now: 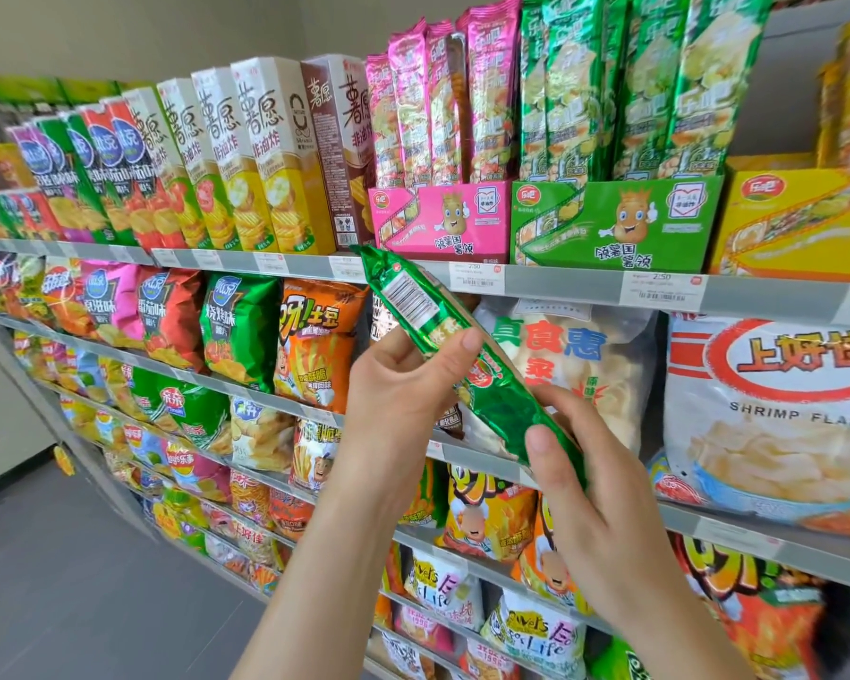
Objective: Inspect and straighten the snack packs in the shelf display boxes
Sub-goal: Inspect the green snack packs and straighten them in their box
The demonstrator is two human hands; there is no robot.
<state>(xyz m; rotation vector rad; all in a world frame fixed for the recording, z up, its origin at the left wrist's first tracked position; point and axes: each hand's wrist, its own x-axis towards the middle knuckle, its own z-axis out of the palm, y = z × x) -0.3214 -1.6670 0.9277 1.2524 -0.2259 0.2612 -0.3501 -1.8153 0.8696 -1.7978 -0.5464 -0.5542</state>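
Note:
I hold a long green snack pack slanted in front of the shelves, its barcode side facing me. My left hand grips its middle, thumb on top. My right hand pinches its lower end. Above, on the top shelf, a green display box holds several upright green packs. Beside it to the left a pink display box holds several upright pink packs. A yellow display box stands at the right.
Tall cartons of potato crisps line the top shelf to the left. Lower shelves are packed with crisp bags, and a large white shrimp-flakes bag sits at the right. The grey shelf edge carries price labels. Grey floor lies at lower left.

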